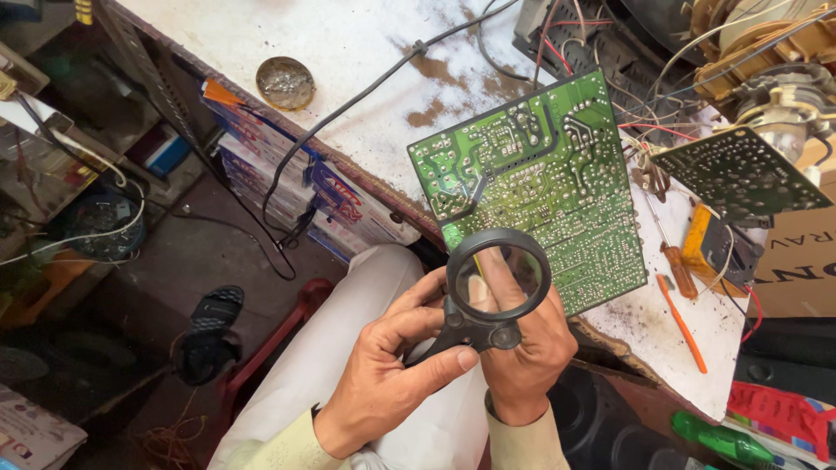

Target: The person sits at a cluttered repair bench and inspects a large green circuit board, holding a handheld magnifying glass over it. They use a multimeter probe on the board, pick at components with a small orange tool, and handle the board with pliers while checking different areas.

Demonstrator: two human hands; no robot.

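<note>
Left hand (383,370) pinching the handle of a black magnifying glass (496,278), lens held over the near corner of a green circuit board (540,174). Right hand (522,348) closed on that corner, the board's solder side up, overhanging the counter's (348,43) near edge.

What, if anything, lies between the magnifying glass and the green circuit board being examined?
Nothing visible lies between them. The left hand holds the magnifying glass by its black handle, the lens overlapping the near edge of the green circuit board. The right hand sits behind the lens, gripping that edge.
</note>
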